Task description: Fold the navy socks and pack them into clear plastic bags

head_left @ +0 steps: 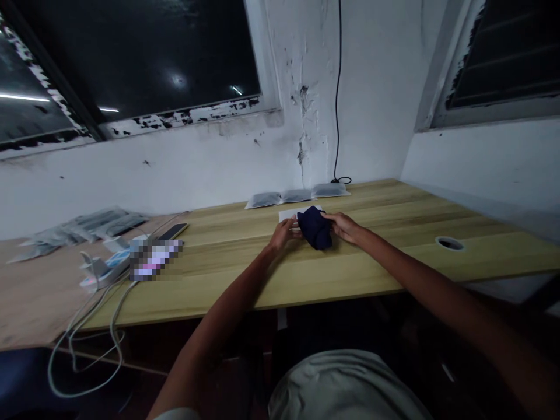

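A dark navy cloth item, bunched up, is held just above the middle of the wooden table. My right hand pinches its upper right edge between thumb and fingers. At its left side is my left hand, fingers stretched toward the cloth and slightly apart; whether they grip it is hard to tell. Behind the cloth a white sheet or packet lies flat on the table, partly hidden by the cloth and my left hand.
Three flat packets lie in a row by the wall. At the left are a pile of packets, a power strip with looping cables, and a phone. A round hole is in the table at the right.
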Demonstrator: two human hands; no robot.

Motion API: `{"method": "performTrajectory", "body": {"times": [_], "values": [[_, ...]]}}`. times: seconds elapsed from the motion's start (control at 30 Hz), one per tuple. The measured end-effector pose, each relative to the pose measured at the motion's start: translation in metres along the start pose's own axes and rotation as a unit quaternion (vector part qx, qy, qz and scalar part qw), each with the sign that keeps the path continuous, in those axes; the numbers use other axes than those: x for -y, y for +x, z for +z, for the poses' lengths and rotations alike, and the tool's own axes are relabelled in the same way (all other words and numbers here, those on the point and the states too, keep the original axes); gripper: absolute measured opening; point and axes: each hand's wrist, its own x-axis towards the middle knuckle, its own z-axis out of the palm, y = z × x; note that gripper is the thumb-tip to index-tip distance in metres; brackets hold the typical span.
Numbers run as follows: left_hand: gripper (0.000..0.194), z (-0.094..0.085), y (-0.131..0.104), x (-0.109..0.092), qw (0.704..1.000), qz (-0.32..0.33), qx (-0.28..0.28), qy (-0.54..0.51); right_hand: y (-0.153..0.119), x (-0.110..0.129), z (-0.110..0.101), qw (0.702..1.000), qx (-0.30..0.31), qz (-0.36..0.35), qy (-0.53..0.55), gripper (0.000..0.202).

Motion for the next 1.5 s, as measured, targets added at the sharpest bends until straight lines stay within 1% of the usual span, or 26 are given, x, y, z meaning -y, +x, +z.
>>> {"method": "performTrajectory", "body": {"times": [0.07, 0.13, 0.23, 0.27, 0.3, 0.37, 0.4, 0.47, 0.53, 0.57, 0.6, 0.63, 0.7, 0.77, 0.8, 0.83, 0.87, 0.93, 1.03, 1.1, 1.13, 1.2, 1.27, 1.37, 1.43, 1.5], "values": [[0.057, 0.01, -0.007, -0.006, 0.996, -0.04, 0.029, -0.068, -0.001, -0.002, 0.003, 1.0, 0.02, 0.003, 0.002, 0.019], [0.06, 0.015, -0.012, -0.009, 0.994, -0.06, 0.038, -0.086, -0.003, -0.004, 0.004, 0.999, 0.047, 0.003, 0.005, 0.023], [0.056, 0.008, -0.01, -0.005, 0.997, -0.047, 0.022, -0.062, -0.002, -0.002, 0.003, 0.997, 0.072, 0.008, -0.012, 0.028], [0.056, 0.003, -0.008, -0.002, 0.998, -0.045, 0.001, -0.037, -0.001, -0.002, 0.0, 0.998, 0.061, 0.007, -0.027, 0.029], [0.058, -0.003, -0.005, 0.002, 0.998, -0.048, -0.027, -0.006, 0.001, -0.001, -0.004, 0.998, 0.034, 0.002, -0.052, 0.029], [0.064, -0.015, 0.001, 0.01, 0.994, -0.054, -0.075, 0.06, 0.006, 0.001, -0.017, 0.986, -0.056, -0.027, -0.155, 0.027], [0.066, -0.021, 0.004, 0.013, 0.991, -0.054, -0.086, 0.088, 0.008, 0.001, -0.024, 0.966, -0.11, -0.051, -0.229, 0.023], [0.07, -0.028, 0.008, 0.017, 0.986, -0.051, -0.092, 0.127, 0.011, 0.0, -0.036, 0.898, -0.196, -0.121, -0.374, 0.016], [0.08, -0.031, 0.009, 0.018, 0.983, -0.059, -0.089, 0.147, 0.011, -0.003, -0.04, 0.831, -0.224, -0.212, -0.463, 0.019], [0.086, -0.031, 0.009, 0.018, 0.983, -0.064, -0.088, 0.15, 0.009, -0.005, -0.038, 0.81, -0.217, -0.257, -0.48, 0.026], [0.093, -0.03, 0.008, 0.017, 0.983, -0.062, -0.084, 0.15, 0.007, -0.007, -0.034, 0.798, -0.195, -0.296, -0.487, 0.034], [0.1, -0.029, 0.007, 0.016, 0.984, -0.054, -0.076, 0.152, 0.005, -0.008, -0.028, 0.794, -0.158, -0.324, -0.489, 0.041], [0.111, -0.027, 0.005, 0.013, 0.986, -0.025, -0.05, 0.158, -0.001, -0.011, -0.013, 0.793, -0.049, -0.347, -0.497, 0.055], [0.113, -0.027, 0.005, 0.012, 0.986, -0.01, -0.025, 0.164, -0.007, -0.012, -0.001, 0.784, 0.069, -0.335, -0.519, 0.063], [0.111, -0.028, 0.005, 0.012, 0.986, -0.01, -0.017, 0.165, -0.008, -0.011, 0.002, 0.778, 0.11, -0.32, -0.53, 0.063], [0.108, -0.03, 0.005, 0.013, 0.986, -0.014, -0.011, 0.164, -0.009, -0.009, 0.003, 0.775, 0.132, -0.303, -0.539, 0.062], [0.104, -0.033, 0.006, 0.013, 0.987, -0.018, -0.007, 0.162, -0.009, -0.007, 0.001, 0.775, 0.138, -0.289, -0.544, 0.06], [0.097, -0.041, 0.009, 0.015, 0.986, -0.026, 0.001, 0.162, -0.007, 0.001, -0.01, 0.785, 0.115, -0.271, -0.546, 0.058], [0.085, -0.057, 0.013, 0.018, 0.983, -0.025, 0.002, 0.183, -0.001, 0.014, -0.041, 0.794, 0.03, -0.264, -0.547, 0.059], [0.073, -0.069, 0.016, 0.019, 0.976, -0.009, -0.02, 0.216, 0.003, 0.021, -0.066, 0.793, -0.039, -0.242, -0.558, 0.062], [0.067, -0.074, 0.016, 0.019, 0.971, 0.0, -0.037, 0.236, 0.004, 0.023, -0.078, 0.788, -0.065, -0.217, -0.572, 0.062], [0.053, -0.081, 0.016, 0.017, 0.958, 0.009, -0.072, 0.277, 0.007, 0.024, -0.097, 0.779, -0.092, -0.15, -0.602, 0.06], [0.038, -0.082, 0.014, 0.014, 0.944, 0.016, -0.099, 0.314, 0.01, 0.023, -0.106, 0.776, -0.087, -0.106, -0.615, 0.049], [0.019, -0.076, 0.01, 0.006, 0.925, 0.047, -0.118, 0.358, 0.012, 0.02, -0.104, 0.786, -0.033, -0.11, -0.607, 0.029], [0.014, -0.068, 0.008, -0.003, 0.919, 0.074, -0.121, 0.367, 0.011, 0.021, -0.098, 0.783, 0.007, -0.102, -0.613, 0.024], [0.015, -0.06, 0.004, -0.013, 0.931, 0.09, -0.115, 0.334, 0.009, 0.025, -0.093, 0.777, 0.01, -0.094, -0.623, 0.022]]}}
